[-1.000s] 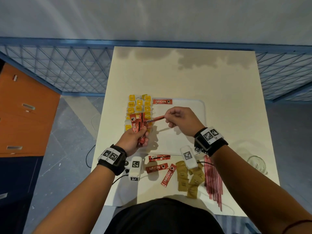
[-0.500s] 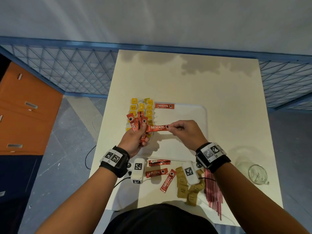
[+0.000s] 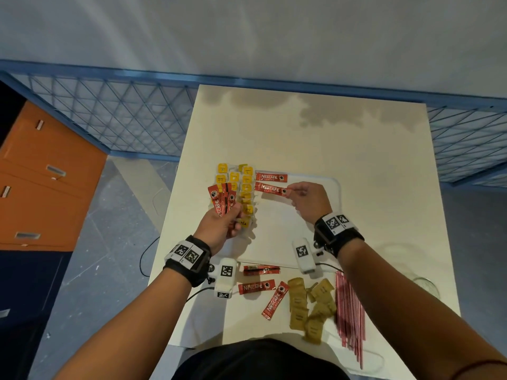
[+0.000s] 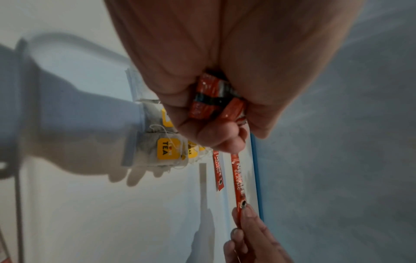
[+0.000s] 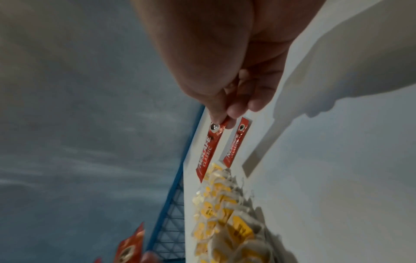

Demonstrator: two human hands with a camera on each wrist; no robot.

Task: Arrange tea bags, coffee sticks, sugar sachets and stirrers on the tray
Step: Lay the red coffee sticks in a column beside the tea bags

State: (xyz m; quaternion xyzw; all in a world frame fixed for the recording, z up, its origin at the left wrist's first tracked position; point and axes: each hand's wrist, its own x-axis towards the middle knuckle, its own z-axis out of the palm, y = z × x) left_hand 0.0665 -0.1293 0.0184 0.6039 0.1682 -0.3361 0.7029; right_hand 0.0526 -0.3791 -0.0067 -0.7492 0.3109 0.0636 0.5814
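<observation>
1. Two hands are busy: the right hand (image 3: 310, 201) pinches one end of a coffee stick (image 3: 270, 188) between thumb and fingertips, holding it low over the tray (image 3: 333, 187), just beside the laid coffee stick (image 3: 271, 177) at the far edge.
2. The left hand (image 3: 219, 226) is curled round a fan of spare coffee sticks (image 3: 222, 200), held above the tray's left side.
3. The tea bags (image 3: 245, 187) lie in columns along the tray's left part, touching or overlapping one another.
4. Near the person, on the table (image 3: 301, 133), lie three loose coffee sticks (image 3: 256, 287), the sugar sachets (image 3: 307, 305) in a loose heap, and the stirrers (image 3: 349, 305) in a bundle.
5. Risk, as I judge it: the held stick sits at a slight angle to the laid one, so letting go now could leave the row crooked or its left end resting on the tea bags.
6. The left hand's fan looks loosely gripped; a stick could slip out onto the tea bags and disturb their columns.
</observation>
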